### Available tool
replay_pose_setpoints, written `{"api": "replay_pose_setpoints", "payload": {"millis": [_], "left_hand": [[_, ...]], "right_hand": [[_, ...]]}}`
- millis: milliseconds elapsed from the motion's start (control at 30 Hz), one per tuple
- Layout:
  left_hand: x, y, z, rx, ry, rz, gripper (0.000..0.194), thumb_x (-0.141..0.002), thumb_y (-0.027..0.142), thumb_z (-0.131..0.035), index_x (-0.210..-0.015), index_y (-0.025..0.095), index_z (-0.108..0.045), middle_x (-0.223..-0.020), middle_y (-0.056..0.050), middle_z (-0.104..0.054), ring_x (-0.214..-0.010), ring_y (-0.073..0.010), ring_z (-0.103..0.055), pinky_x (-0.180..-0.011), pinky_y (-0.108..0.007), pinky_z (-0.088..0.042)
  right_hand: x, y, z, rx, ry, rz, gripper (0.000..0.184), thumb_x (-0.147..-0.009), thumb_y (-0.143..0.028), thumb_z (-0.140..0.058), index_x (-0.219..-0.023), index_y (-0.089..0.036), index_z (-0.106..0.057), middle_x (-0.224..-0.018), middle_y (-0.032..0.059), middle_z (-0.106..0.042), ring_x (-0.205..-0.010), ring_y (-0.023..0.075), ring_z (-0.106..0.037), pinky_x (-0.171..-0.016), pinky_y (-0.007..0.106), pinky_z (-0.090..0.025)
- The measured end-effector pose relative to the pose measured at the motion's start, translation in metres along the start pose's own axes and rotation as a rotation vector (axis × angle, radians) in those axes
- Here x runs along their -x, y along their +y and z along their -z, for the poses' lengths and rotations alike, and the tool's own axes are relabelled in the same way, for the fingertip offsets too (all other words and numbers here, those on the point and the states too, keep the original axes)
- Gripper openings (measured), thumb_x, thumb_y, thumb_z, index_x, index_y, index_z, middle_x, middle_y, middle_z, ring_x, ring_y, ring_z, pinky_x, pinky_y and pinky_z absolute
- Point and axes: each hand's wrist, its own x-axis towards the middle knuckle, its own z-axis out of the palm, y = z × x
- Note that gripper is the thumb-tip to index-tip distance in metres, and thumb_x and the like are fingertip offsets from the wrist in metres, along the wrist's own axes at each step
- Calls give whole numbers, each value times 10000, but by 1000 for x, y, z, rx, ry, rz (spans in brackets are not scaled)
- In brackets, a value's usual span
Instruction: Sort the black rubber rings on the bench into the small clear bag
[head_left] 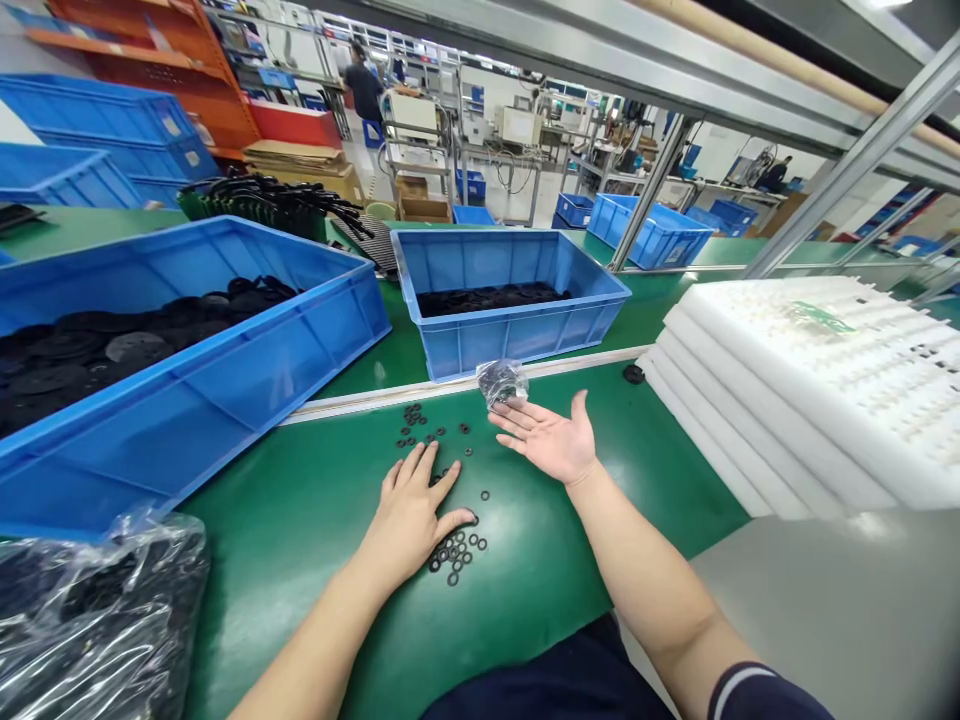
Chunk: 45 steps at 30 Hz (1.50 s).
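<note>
The left hand (412, 508) lies palm down, fingers spread, among black rings (435, 565) on the green worktop (300, 540). The right hand (553, 442), apart, extends palm up at a clear plastic bag (498, 380) (white patch (519, 396) unreadable).

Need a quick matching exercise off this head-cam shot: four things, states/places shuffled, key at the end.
Things:
1. Left hand
2. Right hand
3. Small plastic bag
4. Small black rings

States/places:
A. Scattered loose around the left hand
B. Palm up, thumb spread away
C. Next to the right hand, on the side toward the middle blue bin
D. Palm down, fingers spread

Pairs: 1-D, 2-B, 3-C, 4-A
</note>
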Motion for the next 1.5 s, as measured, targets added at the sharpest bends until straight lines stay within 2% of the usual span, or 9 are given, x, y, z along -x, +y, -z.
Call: {"api": "replay_pose_setpoints", "payload": {"millis": [333, 467, 567, 667, 833, 967, 1100, 1233, 1500], "left_hand": [[4, -9, -9, 184, 5, -34, 576, -924, 577, -532, -1387, 239, -578, -1548, -154, -433, -1435, -379, -371, -1107, -591, -387], [2, -20, -12, 295, 122, 32, 645, -930, 573, -493, -1476, 231, -457, -1526, -148, -463, -1397, -348, -432, -1121, -560, -392], [-1, -36, -10, 366, 274, 133, 575, -934, 568, -454, -1390, 229, -536, -1444, -138, -548, -1332, -333, -504, -1114, -531, -414], [-5, -51, -6, 440, 398, 343, 470, -935, 543, -431, -1208, 225, -641, -1268, -108, -664, -1204, -304, -602, -1065, -483, -467], [-12, -59, -3, 671, 491, 665, 500, -926, 583, -388, -1011, 180, -671, -1047, -112, -728, -943, -261, -688, -866, -417, -559], [-12, -60, -4, 727, 519, 669, 588, -882, 676, -395, -969, 172, -684, -1024, -130, -743, -909, -269, -699, -860, -427, -561], [-8, -60, -5, 741, 545, 664, 654, -850, 744, -396, -948, 175, -702, -1020, -138, -750, -923, -291, -707, -869, -446, -563], [-6, -56, -3, 714, 549, 637, 658, -849, 751, -387, -921, 183, -710, -1005, -135, -748, -953, -304, -707, -878, -449, -561], [-9, -52, 4, 616, 535, 567, 569, -863, 701, -403, -844, 219, -706, -895, -85, -746, -879, -278, -699, -815, -395, -555]], "right_hand": [[2, -14, 14, 11, 70, 51, 993, -785, -928, -298, -1189, -97, -662, -1376, 233, -592, -1385, 359, -457, -1133, 552, -343], [9, -15, 21, 150, -139, -29, 1131, -479, -954, -630, -1221, -102, -646, -1374, 276, -577, -1370, 434, -451, -1081, 615, -369], [13, -14, 24, 212, -339, -75, 1288, -274, -802, -837, -1350, -141, -581, -1499, 271, -450, -1416, 448, -381, -1089, 587, -379], [15, -14, 20, 242, -403, -129, 1359, -223, -756, -867, -1408, -182, -532, -1575, 262, -329, -1461, 435, -303, -1117, 555, -358], [-5, -24, -16, 171, -395, -85, 1323, -329, -859, -777, -1437, -192, -500, -1587, 241, -324, -1473, 422, -282, -1130, 571, -326], [-40, -49, -64, 137, -352, 101, 1182, -498, -921, -662, -1437, -221, -503, -1584, 179, -361, -1476, 362, -301, -1167, 550, -281], [-61, -70, -100, 210, -369, 202, 1145, -498, -858, -738, -1453, -280, -482, -1594, 136, -354, -1488, 336, -281, -1174, 545, -269], [-61, -76, -112, 310, -359, 224, 1241, -368, -775, -844, -1456, -307, -475, -1623, 130, -299, -1502, 334, -247, -1182, 523, -259], [-41, -79, -120, 331, -347, 245, 1320, -280, -770, -852, -1455, -302, -473, -1626, 151, -281, -1500, 350, -246, -1183, 535, -246]]}}
